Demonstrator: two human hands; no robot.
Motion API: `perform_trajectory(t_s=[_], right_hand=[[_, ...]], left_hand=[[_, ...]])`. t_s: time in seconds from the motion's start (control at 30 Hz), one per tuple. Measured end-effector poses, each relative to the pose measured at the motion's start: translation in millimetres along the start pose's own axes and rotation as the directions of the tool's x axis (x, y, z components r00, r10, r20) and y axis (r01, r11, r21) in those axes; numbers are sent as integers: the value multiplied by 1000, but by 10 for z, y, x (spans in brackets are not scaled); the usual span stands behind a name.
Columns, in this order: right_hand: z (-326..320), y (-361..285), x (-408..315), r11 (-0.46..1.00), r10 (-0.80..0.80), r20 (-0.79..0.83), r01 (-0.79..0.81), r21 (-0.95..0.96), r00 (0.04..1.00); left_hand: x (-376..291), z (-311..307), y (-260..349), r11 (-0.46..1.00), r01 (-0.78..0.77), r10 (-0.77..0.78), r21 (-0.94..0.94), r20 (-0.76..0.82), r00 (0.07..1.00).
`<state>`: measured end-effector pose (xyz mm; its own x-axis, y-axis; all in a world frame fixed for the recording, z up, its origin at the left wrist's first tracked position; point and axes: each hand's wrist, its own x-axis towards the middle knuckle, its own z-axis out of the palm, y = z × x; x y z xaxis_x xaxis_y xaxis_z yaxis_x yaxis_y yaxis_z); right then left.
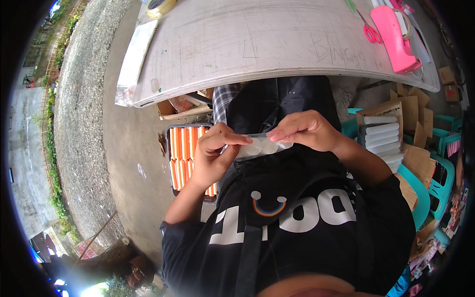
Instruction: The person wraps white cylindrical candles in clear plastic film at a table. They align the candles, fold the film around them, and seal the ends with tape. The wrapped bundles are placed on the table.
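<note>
A clear plastic packet [262, 147] with several round, whitish discs inside stretches between my two hands, above my lap. My left hand [216, 151] pinches its left end between thumb and fingers. The fingers of my right hand [310, 130] hold its upper edge toward the right end. The packet hangs just below the near edge of the table [241, 48], apart from it. Black cloth [282, 98] covers my lap behind the packet.
Left of my lap stands a dark tray [168, 148] of orange-and-white cylindrical packs [182, 143]. On the table are a pink tape dispenser [393, 41], pink-handled scissors [371, 34], a tape roll [160, 8] and plastic sleeves [137, 55]. White rolls [382, 135] and teal chairs [441, 185] stand right.
</note>
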<state>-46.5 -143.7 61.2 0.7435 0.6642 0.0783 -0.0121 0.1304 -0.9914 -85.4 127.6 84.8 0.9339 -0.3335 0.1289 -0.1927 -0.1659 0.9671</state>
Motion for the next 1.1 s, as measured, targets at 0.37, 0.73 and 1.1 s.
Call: perform_trajectory(t_s=[0.37, 0.73, 1.1], right_hand=[[0, -184, 2, 970, 43, -58, -56, -237, 997], [134, -388, 68, 868, 114, -140, -167, -468, 984], [138, -248, -41, 850, -147, -95, 77, -522, 985]], left_hand=[[37, 45, 56, 978, -111, 114, 175, -12, 993], [22, 174, 60, 989, 123, -127, -81, -44, 991], [34, 230, 7, 989, 107, -105, -99, 23, 994]])
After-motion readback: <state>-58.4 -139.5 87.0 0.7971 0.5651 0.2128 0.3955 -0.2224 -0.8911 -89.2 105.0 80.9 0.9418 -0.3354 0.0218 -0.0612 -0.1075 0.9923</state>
